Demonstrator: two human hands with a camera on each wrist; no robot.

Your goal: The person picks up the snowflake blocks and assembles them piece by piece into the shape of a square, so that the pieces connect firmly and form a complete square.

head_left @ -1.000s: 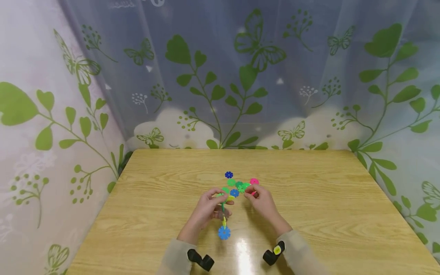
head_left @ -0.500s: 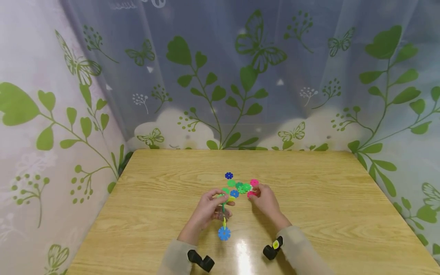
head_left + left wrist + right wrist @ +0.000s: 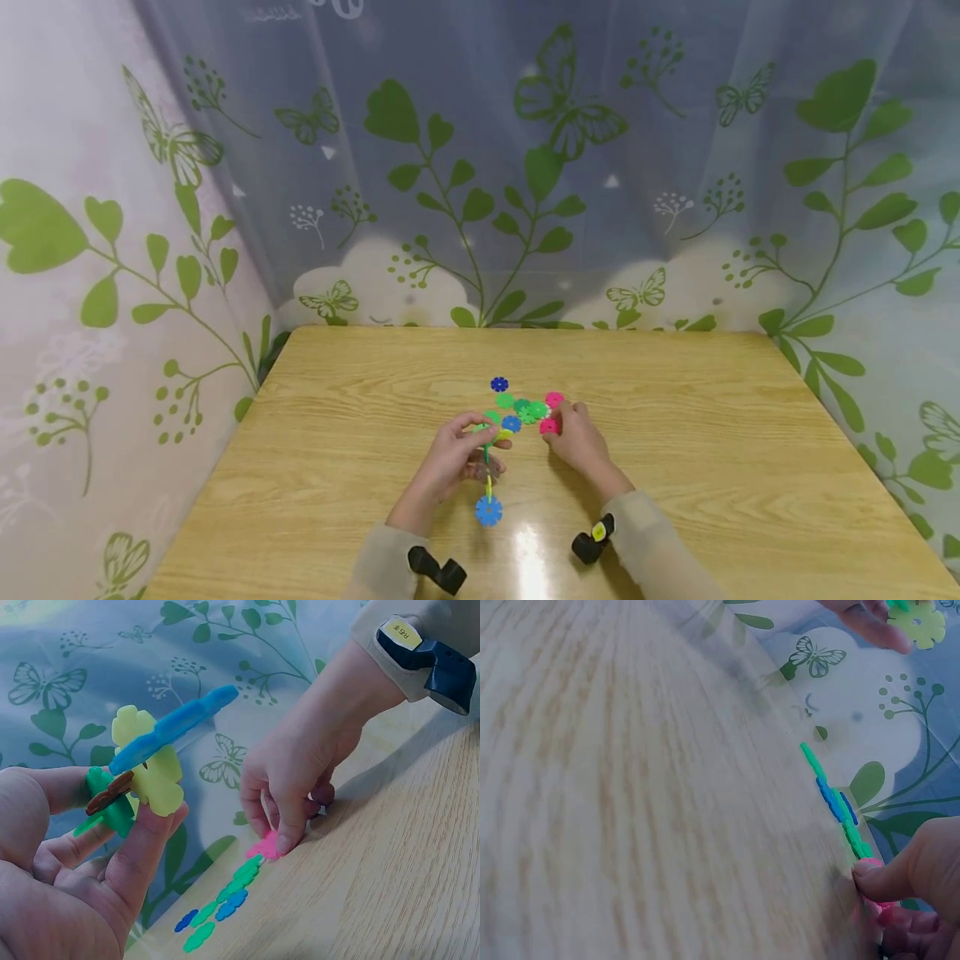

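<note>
The left hand (image 3: 450, 454) pinches a chain of notched discs (image 3: 159, 778) above the worktop (image 3: 337, 458), with a blue disc (image 3: 488, 511) at the chain's near end. To the right, the right hand (image 3: 581, 440) has its fingers bent down at a pink disc (image 3: 549, 427) on the worktop; I cannot tell whether it grips it. A second pink disc (image 3: 554, 399) lies just beyond, green discs (image 3: 528, 412) lie to the left, and a dark blue disc (image 3: 499, 384) lies farthest
</note>
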